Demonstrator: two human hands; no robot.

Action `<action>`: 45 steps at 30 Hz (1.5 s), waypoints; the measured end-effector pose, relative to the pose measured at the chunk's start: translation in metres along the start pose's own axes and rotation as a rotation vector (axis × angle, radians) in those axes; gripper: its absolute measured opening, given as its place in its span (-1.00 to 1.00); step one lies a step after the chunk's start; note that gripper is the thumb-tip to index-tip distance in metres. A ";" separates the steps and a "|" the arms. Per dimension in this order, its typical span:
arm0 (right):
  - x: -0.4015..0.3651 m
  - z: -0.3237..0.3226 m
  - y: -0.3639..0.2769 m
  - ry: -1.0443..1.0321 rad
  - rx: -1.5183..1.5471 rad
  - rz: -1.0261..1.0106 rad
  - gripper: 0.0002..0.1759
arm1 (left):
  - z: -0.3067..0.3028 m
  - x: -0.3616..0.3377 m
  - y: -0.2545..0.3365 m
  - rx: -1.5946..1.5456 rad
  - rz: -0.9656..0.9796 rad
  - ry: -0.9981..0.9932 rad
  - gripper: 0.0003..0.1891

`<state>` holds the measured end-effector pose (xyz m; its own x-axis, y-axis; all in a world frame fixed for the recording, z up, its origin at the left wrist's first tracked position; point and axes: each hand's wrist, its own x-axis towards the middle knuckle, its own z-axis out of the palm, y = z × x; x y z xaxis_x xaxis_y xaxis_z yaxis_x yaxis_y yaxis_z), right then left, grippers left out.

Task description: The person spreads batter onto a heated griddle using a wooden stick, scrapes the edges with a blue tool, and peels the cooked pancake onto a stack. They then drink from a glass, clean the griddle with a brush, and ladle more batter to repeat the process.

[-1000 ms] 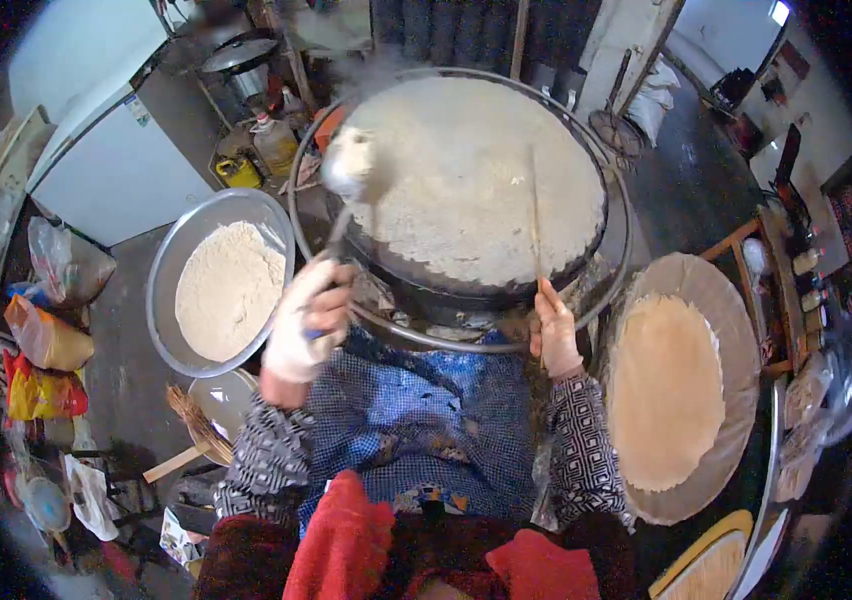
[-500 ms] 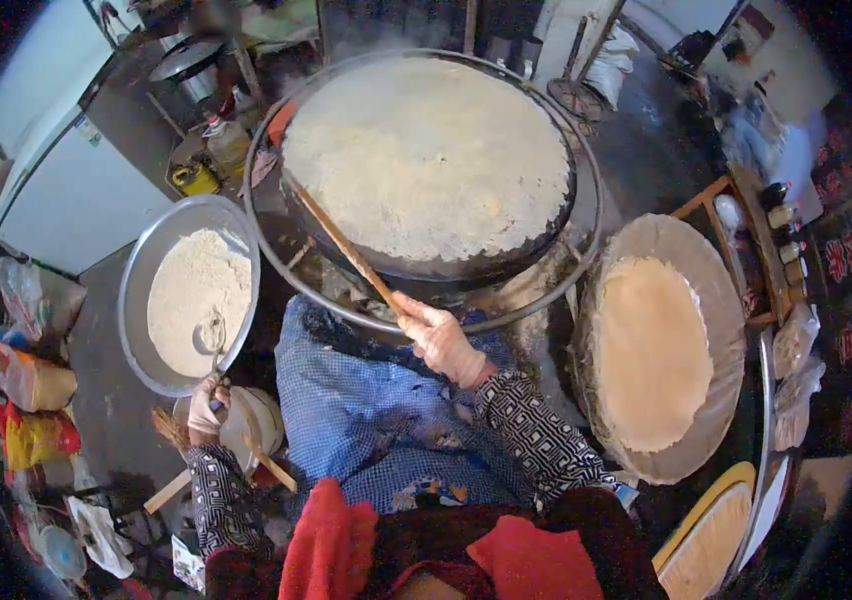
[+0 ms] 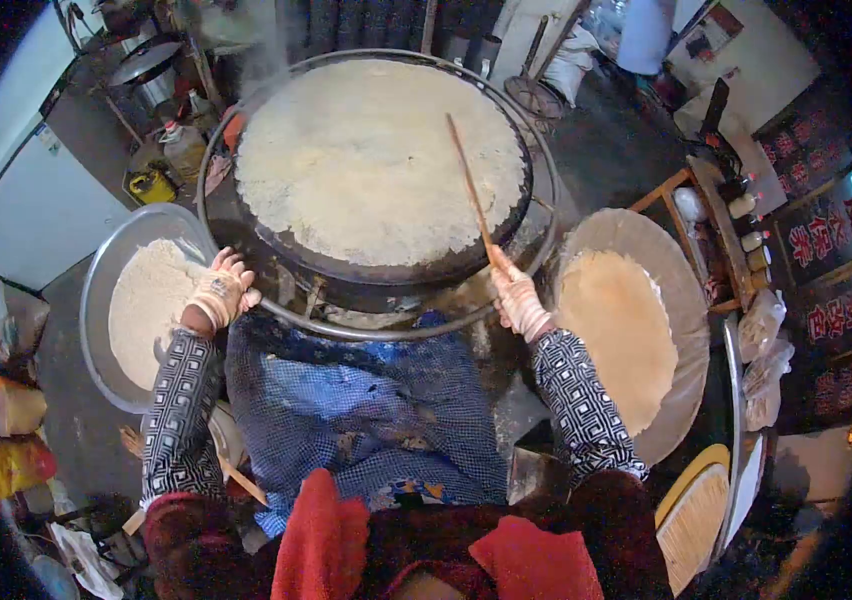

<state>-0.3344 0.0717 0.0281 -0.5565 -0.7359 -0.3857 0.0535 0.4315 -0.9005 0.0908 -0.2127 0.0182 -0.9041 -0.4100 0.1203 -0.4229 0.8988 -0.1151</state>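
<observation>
My right hand [image 3: 518, 300], in a thin pale glove, is closed on the lower end of a long wooden stick [image 3: 470, 180]. The stick reaches over the right part of a pale, thin layer of batter [image 3: 376, 150] on a large round griddle [image 3: 346, 257]. My left hand [image 3: 221, 290], also gloved, has its fingers curled over the left front of the metal ring [image 3: 321, 325] around the griddle. Left of it, a metal basin [image 3: 96, 345] contains pale batter [image 3: 151, 300]. Part of a ladle [image 3: 160, 350] shows at the basin's near side.
On the right, a round cloth-lined tray [image 3: 688, 375] bears a tan flatbread [image 3: 614, 340]. A wooden rack with bottles [image 3: 746, 240] stands beyond it. Blue checked cloth [image 3: 366, 400] hangs in front of me. Steam rises at the back left.
My left hand has let go of the ladle and moved up to the ring. My right hand has swung the stick from the griddle's left side to its right. The view has shifted.
</observation>
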 end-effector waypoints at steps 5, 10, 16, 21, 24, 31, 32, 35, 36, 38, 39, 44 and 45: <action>-0.028 0.032 -0.003 -0.076 -0.092 0.005 -0.53 | -0.003 -0.001 0.046 0.030 -0.060 -0.208 -0.61; -0.039 0.089 0.007 -0.161 -0.179 -0.235 -0.53 | -0.022 0.022 0.167 -0.145 -0.261 -0.204 -0.59; -0.074 0.126 0.007 -0.400 -0.069 -0.316 -0.55 | -0.036 0.023 0.299 -0.163 0.008 0.012 -0.45; -0.043 0.061 0.010 -0.082 0.375 -0.472 -0.56 | -0.096 -0.008 0.254 -0.460 0.055 -0.236 -0.59; -0.019 0.023 0.002 0.062 0.466 -0.164 -0.54 | -0.080 -0.035 0.176 -0.384 -0.200 0.010 -0.66; -0.023 0.095 0.004 -0.151 -0.093 -0.131 -0.61 | -0.017 -0.047 0.021 0.041 -0.440 0.142 -0.51; -0.025 0.107 0.006 -0.158 -0.071 -0.202 -0.60 | -0.014 -0.040 0.014 0.024 -0.405 0.063 -0.47; -0.012 0.160 0.028 -0.093 0.037 -0.823 -0.54 | -0.005 -0.017 0.028 0.043 -0.164 -0.109 -0.51; -0.024 0.156 0.027 -0.261 0.065 -0.177 -0.50 | -0.011 -0.002 0.046 0.121 -0.156 -0.358 -0.56; -0.071 0.152 -0.026 -0.324 0.220 0.058 -0.50 | 0.001 -0.003 0.081 -0.011 -0.133 -0.216 -0.66; -0.081 0.146 -0.034 -0.320 0.203 0.076 -0.50 | -0.007 0.000 0.106 0.000 -0.151 -0.203 -0.64; -0.059 0.104 -0.013 -0.177 0.258 -0.046 -0.52 | -0.006 0.014 0.161 -0.192 -0.109 -0.172 -0.60; -0.054 0.095 -0.011 -0.125 0.283 -0.040 -0.52 | -0.011 0.014 0.157 -0.109 -0.180 -0.177 -0.59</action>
<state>-0.2261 0.0568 0.0400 -0.4572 -0.8155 -0.3548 0.2718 0.2518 -0.9288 0.0125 -0.0751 0.0129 -0.8154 -0.5770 -0.0462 -0.5777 0.8163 0.0006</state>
